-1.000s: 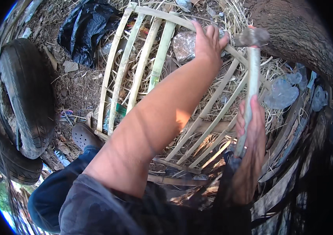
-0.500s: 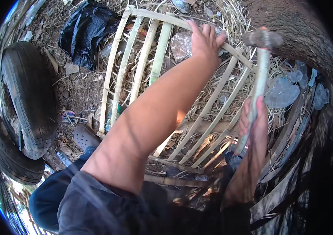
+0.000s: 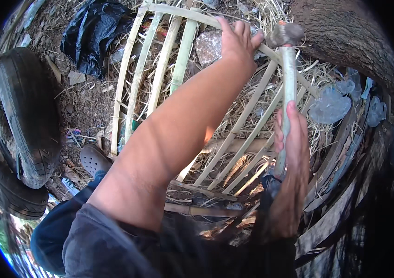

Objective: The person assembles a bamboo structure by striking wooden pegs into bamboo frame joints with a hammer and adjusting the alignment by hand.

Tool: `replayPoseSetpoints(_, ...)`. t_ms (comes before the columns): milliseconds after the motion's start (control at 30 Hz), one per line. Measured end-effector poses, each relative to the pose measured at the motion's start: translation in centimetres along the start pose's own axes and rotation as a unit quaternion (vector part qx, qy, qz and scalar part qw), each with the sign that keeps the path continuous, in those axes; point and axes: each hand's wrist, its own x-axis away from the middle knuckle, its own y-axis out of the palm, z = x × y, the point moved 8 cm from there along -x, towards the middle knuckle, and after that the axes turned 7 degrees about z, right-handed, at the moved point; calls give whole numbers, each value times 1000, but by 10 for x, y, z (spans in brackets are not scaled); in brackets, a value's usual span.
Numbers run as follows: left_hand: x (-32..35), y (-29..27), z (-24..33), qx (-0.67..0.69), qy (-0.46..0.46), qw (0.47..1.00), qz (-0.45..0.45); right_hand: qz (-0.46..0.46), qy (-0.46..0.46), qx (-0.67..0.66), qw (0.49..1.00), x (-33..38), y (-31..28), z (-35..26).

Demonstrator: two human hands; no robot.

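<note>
A frame of pale bamboo slats (image 3: pixel 163 65) lies on the straw-covered ground before me. Along its far end runs a bamboo strip (image 3: pixel 178 11), and my left hand (image 3: pixel 238 44) grips this strip with the fingers over it. A stone (image 3: pixel 207 47) sits beneath the slats by that hand. My right hand (image 3: pixel 295 134) is wrapped round the pale handle of a hammer (image 3: pixel 289 69). Its blunt metal head is raised at the far end, just right of my left fingers, and the handle hides part of the strip. Whether the head touches the strip I cannot tell.
A thick tree trunk (image 3: pixel 345 32) bounds the far right, with clear crumpled plastic (image 3: pixel 330 106) below it. Black plastic sheeting (image 3: pixel 92 37) lies at the far left. Worn tyres (image 3: pixel 27 111) stand on the left, near a grey clog (image 3: pixel 94 158). A bamboo pole (image 3: pixel 201 211) lies close to me.
The hammer has moved left, its head now nearer my left hand. My left hand keeps its place on the strip. The whole view has shifted slightly.
</note>
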Motion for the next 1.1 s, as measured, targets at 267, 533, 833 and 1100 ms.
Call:
replayPoseSetpoints(267,-7,-3,-1,-7,0,1000,17,-10,-13,-38,999,-4,3,-6)
replayPoseSetpoints(533,-8,2,-3,-5,-9,1000,-26,8,19,-97,995,-1,2,12)
replayPoseSetpoints(833,-7,5,3,14,-9,1000,-23,-9,-6,-133,991,-2,1,5)
replayPoseSetpoints(1100,-4,2,-2,21,18,996,-86,-16,-11,-108,994,-8,6,11)
